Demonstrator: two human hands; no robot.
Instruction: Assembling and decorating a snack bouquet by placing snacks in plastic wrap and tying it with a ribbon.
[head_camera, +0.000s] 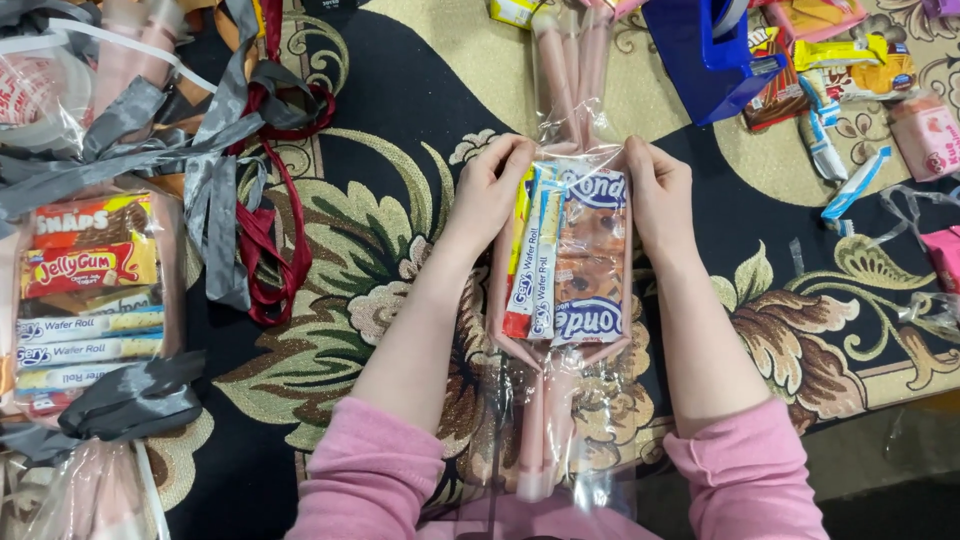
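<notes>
Dark floral cloth (400, 110) lies under your work. Your left hand (490, 195) and right hand (658, 195) clasp opposite edges of the clear snack packet (565, 255) at centre. Grey ribbons (215, 190) lie at ten o'clock, a blue tape dispenser (705, 60) at one.

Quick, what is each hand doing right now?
Left hand: closed on the snack packet, left side.
Right hand: closed on its right side.
</notes>
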